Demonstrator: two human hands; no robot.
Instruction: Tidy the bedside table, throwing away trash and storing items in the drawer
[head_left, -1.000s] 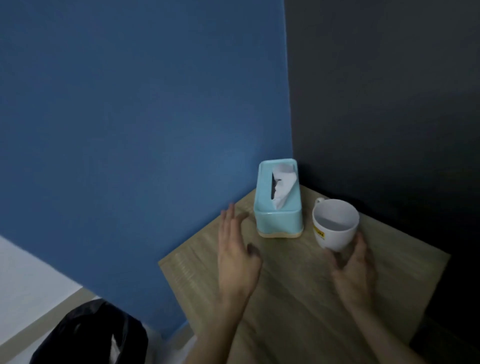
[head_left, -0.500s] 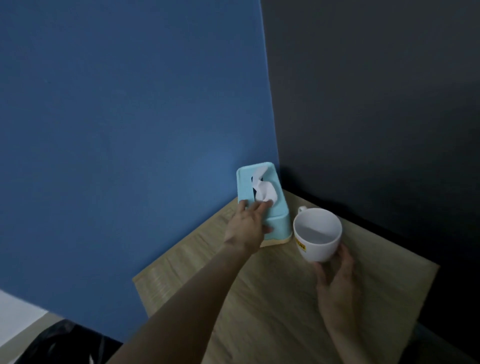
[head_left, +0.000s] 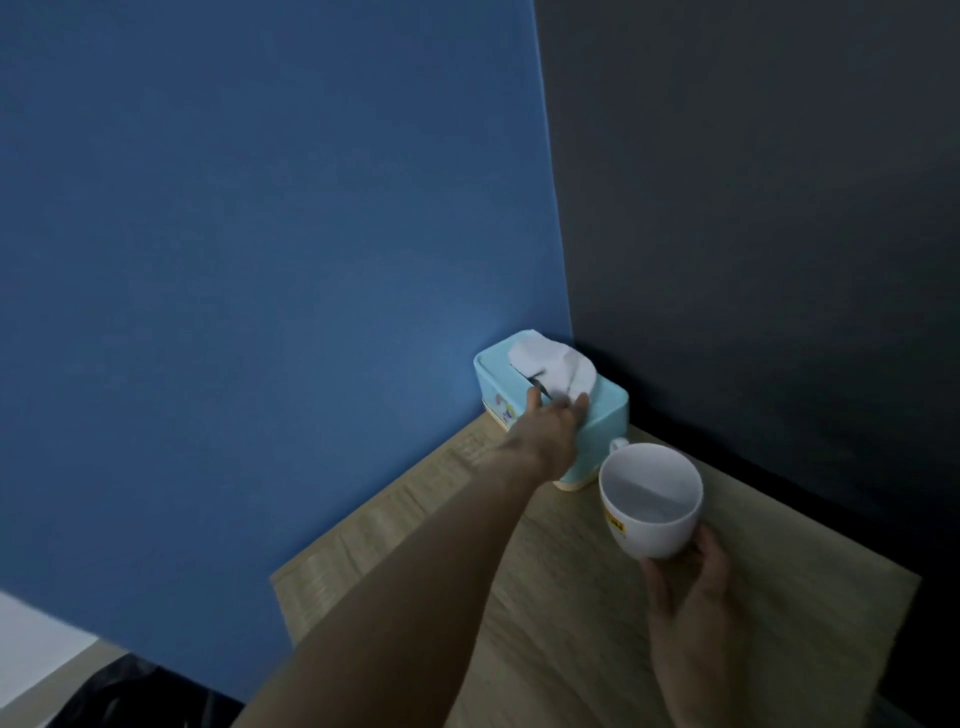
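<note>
1. Head view, the carrier: the wooden bench is pushed into the angle where the blue wall meets the dark wall. That probably explains why both things stand at its far corner, out of the way.
2. Head view, the far corner: the turquoise tissue box stands there, tight to the blue wall. A white tissue stands out of its top slot.
3. Head view, left side: the left hand reaches across to the box, with thumb and fingers laid on the lid at the foot of the tissue. Whether they pinch the tissue or only press on the lid, I cannot tell. I judge the aim is to tuck the tissue in or to shift the box.
4. Head view, right side: the white cup is just beside the box, on its near side, with the handle turned toward it. The right hand grips the cup from below and behind, fingers curled round its wall, likely to carry it away. Whether the cup is clear of the bench is unclear.
5. Head view, lower left: a black bag lies below the bench's left edge, likely for trash. No drawer is in view.
</note>
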